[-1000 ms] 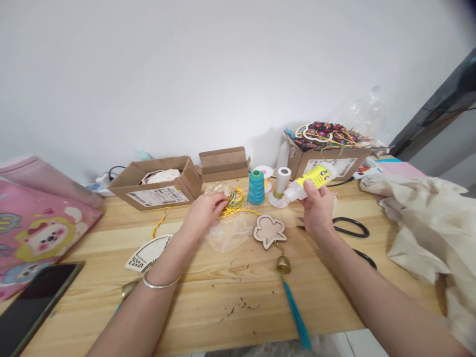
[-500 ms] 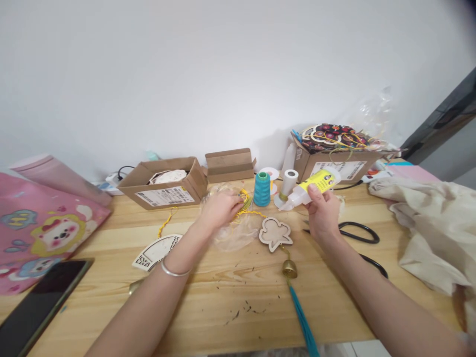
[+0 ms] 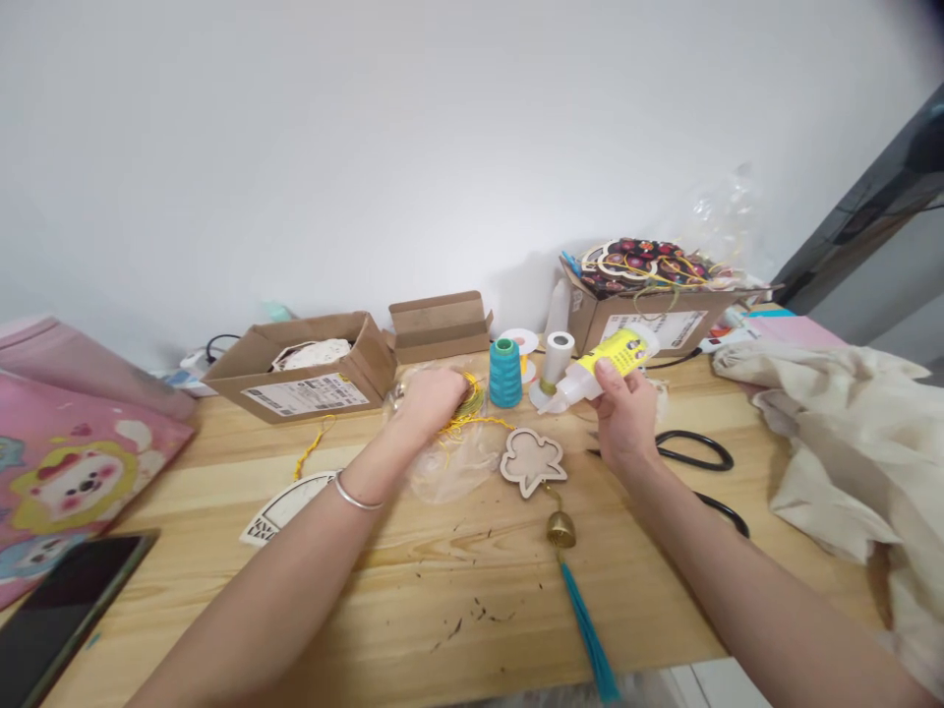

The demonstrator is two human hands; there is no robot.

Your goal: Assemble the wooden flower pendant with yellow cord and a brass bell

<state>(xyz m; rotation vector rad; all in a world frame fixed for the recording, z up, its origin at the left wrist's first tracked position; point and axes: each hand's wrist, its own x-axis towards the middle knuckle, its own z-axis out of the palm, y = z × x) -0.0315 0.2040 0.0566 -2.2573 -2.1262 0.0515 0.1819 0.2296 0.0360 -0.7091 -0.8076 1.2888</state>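
My right hand (image 3: 626, 418) is closed around a glue bottle (image 3: 616, 356) with a yellow label, its nozzle tilted down to the left. My left hand (image 3: 435, 401) reaches into a clear plastic bag (image 3: 461, 470) beside yellow cords (image 3: 470, 403); its fingertips are hidden, so what it holds, if anything, cannot be seen. Between the hands lies a flower-shaped wooden piece (image 3: 532, 460) with a yellow cord, a brass bell (image 3: 561, 529) and a teal tassel (image 3: 588, 629). A fan-shaped wooden piece (image 3: 284, 509) is partly under my left forearm.
Behind my hands are a teal thread cone (image 3: 505, 376), a white roll (image 3: 558, 362) and open cardboard boxes (image 3: 365, 369). Black-handled scissors (image 3: 727, 460) lie by my right forearm, cream cloth (image 3: 833, 442) farther right. A phone (image 3: 70, 600) and pink bag (image 3: 95, 462) are at left.
The view has shifted slightly, moving the table items left in the picture. My left hand has reached deeper among the cords and bag. My right hand still holds the glue bottle.
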